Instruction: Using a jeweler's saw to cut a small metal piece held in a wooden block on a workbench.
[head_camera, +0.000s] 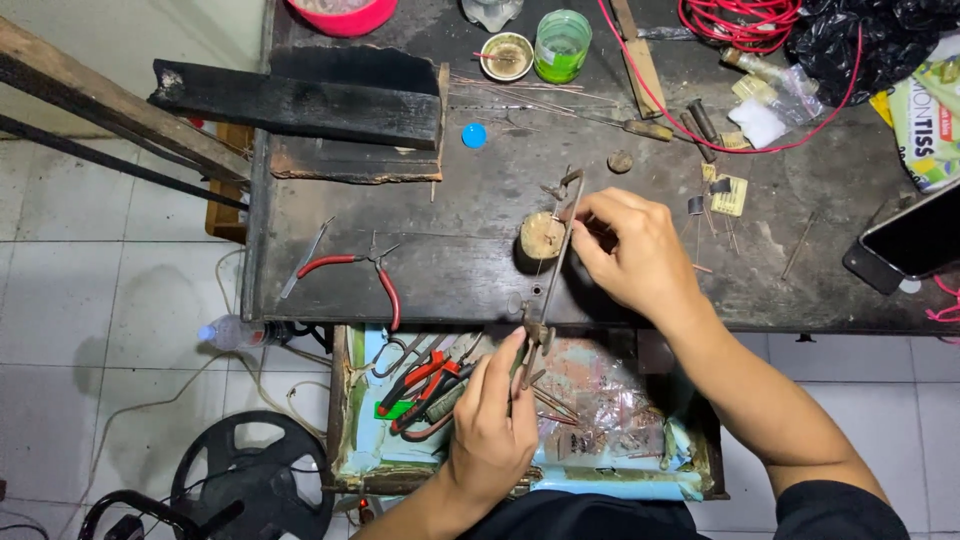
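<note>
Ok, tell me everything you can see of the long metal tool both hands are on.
The long metal tool is a thin, dull grey, worn-looking frame lying aslant over the dark workbench's front edge. Its far end hooks beside a small round wooden block. The right hand pinches its upper part; the left hand grips its lower end above the open drawer.

That long thin metal tool (553, 262) is lying slanted across the tabletop's (450, 270) front edge, running from about 1 o'clock down to 7 o'clock. Its hooked top end is sitting just past a small round wooden-looking block (541, 235), which is resting right against it at 9 o'clock. The lower end is hanging out over the open drawer (620, 470).
</note>
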